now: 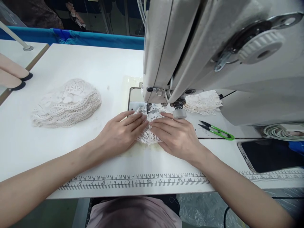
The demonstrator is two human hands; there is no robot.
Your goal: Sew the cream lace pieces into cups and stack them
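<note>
A small white lace piece [150, 126] lies under the presser foot [149, 108] of a grey sewing machine [213, 53]. My left hand [121, 133] lies flat on the lace's left side, fingers stretched out toward the needle. On the lace's right side rests my right hand [177, 136], also flat with fingers extended. Both hands press the lace onto the white table [71, 63]; neither grips it.
A stack of white lace pieces [67, 104] sits on the table to the left. More lace [204, 102] lies behind the machine. Green thread snips [217, 130] lie right of my hands, a phone [270, 155] further right. A printed ruler [133, 181] runs along the front edge.
</note>
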